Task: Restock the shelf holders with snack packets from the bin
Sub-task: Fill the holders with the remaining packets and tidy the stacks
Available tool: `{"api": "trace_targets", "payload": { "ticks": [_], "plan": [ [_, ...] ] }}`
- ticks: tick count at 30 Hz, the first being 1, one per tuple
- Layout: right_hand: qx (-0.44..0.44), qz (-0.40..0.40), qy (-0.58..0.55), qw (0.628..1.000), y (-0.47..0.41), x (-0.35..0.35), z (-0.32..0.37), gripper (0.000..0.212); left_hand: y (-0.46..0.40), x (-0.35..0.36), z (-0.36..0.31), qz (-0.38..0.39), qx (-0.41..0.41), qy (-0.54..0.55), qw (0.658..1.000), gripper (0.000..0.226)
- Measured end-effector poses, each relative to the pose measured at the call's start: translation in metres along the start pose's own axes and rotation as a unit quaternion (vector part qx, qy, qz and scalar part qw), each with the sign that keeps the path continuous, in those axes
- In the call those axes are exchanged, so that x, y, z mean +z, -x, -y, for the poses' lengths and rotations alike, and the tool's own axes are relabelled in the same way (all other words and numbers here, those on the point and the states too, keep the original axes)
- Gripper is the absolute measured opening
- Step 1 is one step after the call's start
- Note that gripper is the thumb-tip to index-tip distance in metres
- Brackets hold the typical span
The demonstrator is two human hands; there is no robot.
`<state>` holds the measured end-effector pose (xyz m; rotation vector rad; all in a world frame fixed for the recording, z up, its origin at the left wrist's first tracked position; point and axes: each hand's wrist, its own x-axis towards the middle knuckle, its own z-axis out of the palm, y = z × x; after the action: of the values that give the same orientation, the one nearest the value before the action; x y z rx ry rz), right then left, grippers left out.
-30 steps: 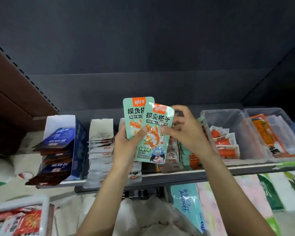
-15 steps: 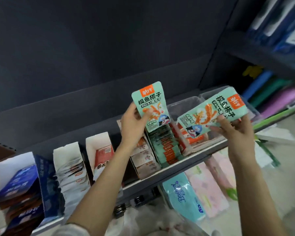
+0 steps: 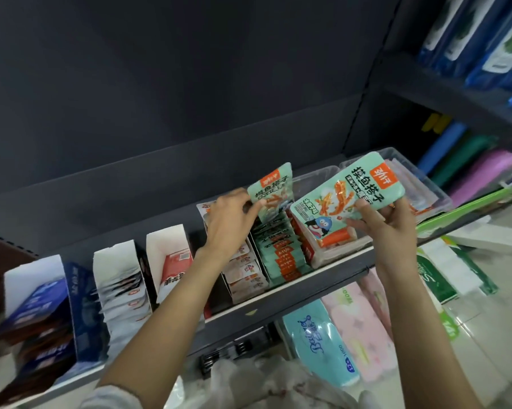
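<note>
Head view: a person stands at a dark shelf (image 3: 293,293) and looks down at both hands.
Left hand (image 3: 231,222): its fingers are closed on the top of one green snack packet (image 3: 271,191). Half a second ago it held this packet up high. Now the packet is lower, with its bottom edge going into the back of the holder.
Holder of green packets (image 3: 281,252): it is on the shelf, full of the same green packs in a row, just under the left hand.
Right hand (image 3: 393,225): its fingers are closed on a second green packet (image 3: 346,199), which is tilted and held in the air over a clear bin (image 3: 331,255). It is closer to the camera than before.
Other holders: a white box of pale packs (image 3: 121,287) and a blue box (image 3: 71,308) sit further left on the shelf.
Below the shelf: blue and pink tissue packs (image 3: 331,343).
</note>
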<state>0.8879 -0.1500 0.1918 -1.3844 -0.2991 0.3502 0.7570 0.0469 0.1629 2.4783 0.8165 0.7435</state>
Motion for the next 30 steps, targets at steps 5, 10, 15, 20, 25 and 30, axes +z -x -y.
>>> {"api": "trace_targets", "payload": {
  "ticks": [5,10,15,20,25,30],
  "plan": [
    [-0.007,0.01,0.013,1.0,-0.003,0.003,0.003,0.031,0.006,0.0,-0.006,0.081,-0.009,-0.117,0.99,0.027],
    [-0.013,0.01,0.006,1.0,-0.006,0.003,0.006,0.028,0.009,-0.01,-0.004,0.095,-0.02,-0.173,0.98,0.027],
    [-0.016,0.02,0.016,1.0,-0.009,0.006,0.005,0.03,0.003,-0.016,-0.003,0.129,0.02,-0.223,0.966,0.036],
    [-0.031,0.029,0.003,0.999,-0.014,0.019,0.009,0.028,0.011,-0.001,-0.006,0.16,0.06,-0.216,0.961,0.043],
    [-0.08,0.115,0.008,0.99,-0.018,0.035,0.017,0.018,0.02,0.001,-0.002,0.095,0.058,-0.192,0.975,0.02],
    [-0.073,0.263,0.14,0.952,-0.038,0.066,-0.011,0.016,0.024,0.005,0.0,0.108,0.037,-0.207,0.972,0.021]
  ]
}}
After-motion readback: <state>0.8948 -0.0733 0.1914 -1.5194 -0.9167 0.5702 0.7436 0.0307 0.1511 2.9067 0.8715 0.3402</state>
